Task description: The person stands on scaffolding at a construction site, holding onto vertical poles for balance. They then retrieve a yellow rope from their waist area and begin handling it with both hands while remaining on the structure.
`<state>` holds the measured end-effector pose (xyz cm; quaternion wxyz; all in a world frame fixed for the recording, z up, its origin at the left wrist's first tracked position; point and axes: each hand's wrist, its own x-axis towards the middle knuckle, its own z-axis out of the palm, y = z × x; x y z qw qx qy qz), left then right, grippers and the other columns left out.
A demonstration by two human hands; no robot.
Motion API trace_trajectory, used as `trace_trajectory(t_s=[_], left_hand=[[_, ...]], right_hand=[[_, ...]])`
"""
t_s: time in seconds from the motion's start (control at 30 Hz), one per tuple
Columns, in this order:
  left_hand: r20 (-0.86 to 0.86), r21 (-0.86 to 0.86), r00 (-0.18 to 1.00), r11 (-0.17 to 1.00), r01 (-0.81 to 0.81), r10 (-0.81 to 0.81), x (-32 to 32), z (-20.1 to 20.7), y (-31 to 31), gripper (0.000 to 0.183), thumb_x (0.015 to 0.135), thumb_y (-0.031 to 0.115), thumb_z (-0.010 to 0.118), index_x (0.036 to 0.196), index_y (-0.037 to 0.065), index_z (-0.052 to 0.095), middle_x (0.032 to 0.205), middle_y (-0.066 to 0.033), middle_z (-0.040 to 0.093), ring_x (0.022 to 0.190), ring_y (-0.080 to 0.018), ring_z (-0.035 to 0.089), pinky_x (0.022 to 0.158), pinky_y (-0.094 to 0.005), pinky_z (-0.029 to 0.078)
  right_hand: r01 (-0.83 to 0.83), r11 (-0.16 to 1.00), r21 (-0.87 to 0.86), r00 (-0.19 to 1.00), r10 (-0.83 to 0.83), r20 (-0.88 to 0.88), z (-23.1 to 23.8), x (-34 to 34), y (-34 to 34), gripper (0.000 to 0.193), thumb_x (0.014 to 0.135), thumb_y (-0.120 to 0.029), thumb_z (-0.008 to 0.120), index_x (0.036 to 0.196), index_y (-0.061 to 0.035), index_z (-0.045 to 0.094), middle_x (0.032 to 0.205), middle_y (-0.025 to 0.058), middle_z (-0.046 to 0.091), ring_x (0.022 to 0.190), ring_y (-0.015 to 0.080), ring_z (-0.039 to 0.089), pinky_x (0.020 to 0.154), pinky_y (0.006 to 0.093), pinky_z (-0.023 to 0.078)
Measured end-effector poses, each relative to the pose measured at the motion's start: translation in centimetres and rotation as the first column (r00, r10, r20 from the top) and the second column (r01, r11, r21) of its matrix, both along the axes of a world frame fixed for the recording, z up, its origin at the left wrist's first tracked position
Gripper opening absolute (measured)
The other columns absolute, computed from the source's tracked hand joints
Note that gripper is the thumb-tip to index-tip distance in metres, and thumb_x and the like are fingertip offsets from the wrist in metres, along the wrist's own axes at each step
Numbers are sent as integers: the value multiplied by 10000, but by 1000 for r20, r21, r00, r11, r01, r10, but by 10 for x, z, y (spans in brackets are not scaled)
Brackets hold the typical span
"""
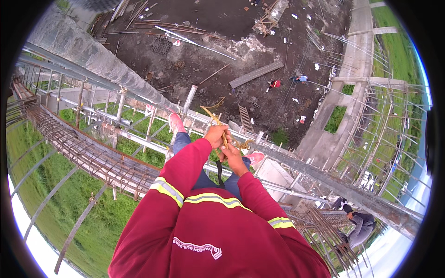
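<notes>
A yellow rope [225, 140] runs between my two hands in front of my waist. My left hand [216, 135] is closed around its upper part. Just below and to the right, my right hand [234, 160] pinches the same rope between thumb and fingers. Past my left hand, a loose yellow strand sticks out toward the far left, and a looped part [244, 144] hangs to the right of the hands. Below my right hand a black strap [219, 174] dangles over my trousers; I cannot tell what it is fixed to.
My red shoes [176, 123] stand on pipe scaffolding high above dark ground. A thick grey pipe [324, 178] crosses at right. Rebar-topped beam [88, 150] curves along the left. A co-worker [360, 228] is on rebar at lower right. Two people [275, 84] are far below.
</notes>
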<state>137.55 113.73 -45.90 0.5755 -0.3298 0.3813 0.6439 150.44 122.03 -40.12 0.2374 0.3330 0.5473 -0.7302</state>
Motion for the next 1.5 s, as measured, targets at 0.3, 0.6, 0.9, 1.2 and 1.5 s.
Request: trace_trajectory(t_s=[0.3, 0.6, 0.9, 1.2, 1.5], left_hand=[[-711, -310, 468, 832, 460, -524, 86, 13, -33, 541, 1018, 496, 404, 1219, 33, 600, 1203, -62, 636, 1103, -227, 577, 957, -362, 419], [15, 412, 935, 850, -328, 354, -4, 87, 21, 271, 1037, 322, 442, 1046, 78, 560, 741, -2, 524, 652, -133, 504, 697, -338, 471], [-227, 91, 966, 985, 145, -121, 4, 29, -15, 770, 985, 659, 234, 1332, 18, 484, 1254, -165, 616, 1228, -233, 523, 1066, -364, 355], [17, 211, 977, 954, -213, 214, 50, 47, 16, 354, 1006, 378, 500, 906, 42, 548, 578, -6, 480, 527, -173, 511, 651, -388, 475], [-99, -3, 995, 1000, -7, 7, 58, 35, -1, 422, 1020, 472, 393, 957, 95, 574, 793, -49, 585, 754, -202, 568, 764, -370, 466]], right_hand=[[602, 716, -354, 790, -597, 137, -18, -52, 55, 196, 906, -114, 523, 1068, -15, 573, 803, 82, 627, 622, 185, 587, 569, 351, 490], [199, 958, -205, 979, -187, 77, -21, -28, 57, 516, 1019, -472, 376, 1131, -13, 582, 940, 111, 651, 836, 190, 623, 785, 322, 476], [417, 795, -441, 907, -394, 147, 16, -33, 36, 538, 1002, -529, 399, 894, -34, 578, 602, -5, 461, 511, 124, 430, 539, 317, 397], [213, 924, -318, 977, -192, 97, -11, -19, 64, 651, 990, -599, 351, 1188, -11, 547, 943, 131, 660, 764, 244, 648, 785, 354, 505], [267, 920, -289, 962, -272, 22, 33, -32, 42, 279, 972, -198, 510, 1119, 17, 609, 627, -2, 482, 466, 100, 415, 442, 277, 374]])
